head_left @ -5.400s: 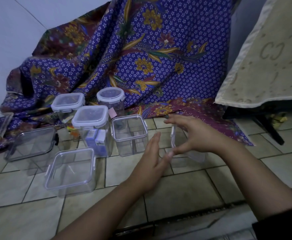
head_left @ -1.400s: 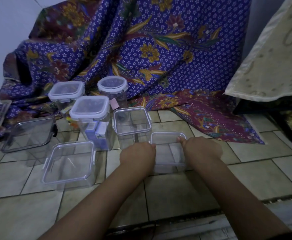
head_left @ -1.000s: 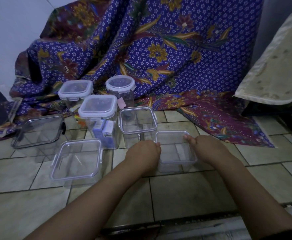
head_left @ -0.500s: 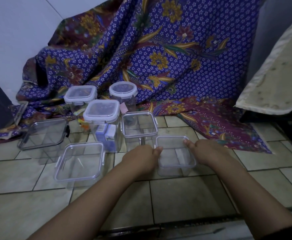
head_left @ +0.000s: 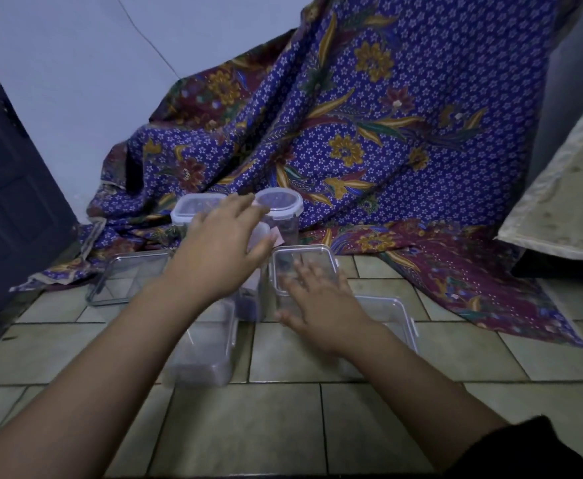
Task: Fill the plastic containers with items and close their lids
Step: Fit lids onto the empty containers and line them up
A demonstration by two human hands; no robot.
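Observation:
Several clear plastic containers stand on the tiled floor. My left hand (head_left: 222,250) hovers with spread fingers over the lidded square container (head_left: 260,236) holding a blue item, hiding most of it. My right hand (head_left: 317,305) is open, fingers apart, over the near side of an open square container (head_left: 317,257). The low open container (head_left: 397,316) I held a moment ago sits by my right wrist. Another open container (head_left: 207,347) lies under my left forearm. A lidded square container (head_left: 188,209) and a lidded round one (head_left: 283,205) stand at the back.
A further open container (head_left: 124,278) sits at the left. A purple flowered cloth (head_left: 369,140) drapes behind and onto the floor at the right. A dark door (head_left: 10,188) is at the left, a pale cushion (head_left: 566,202) at the right.
Both hands let go of the low open container and lifted forward. The left hand went up over the lidded containers, the right toward the open square one. The view tilted upward.

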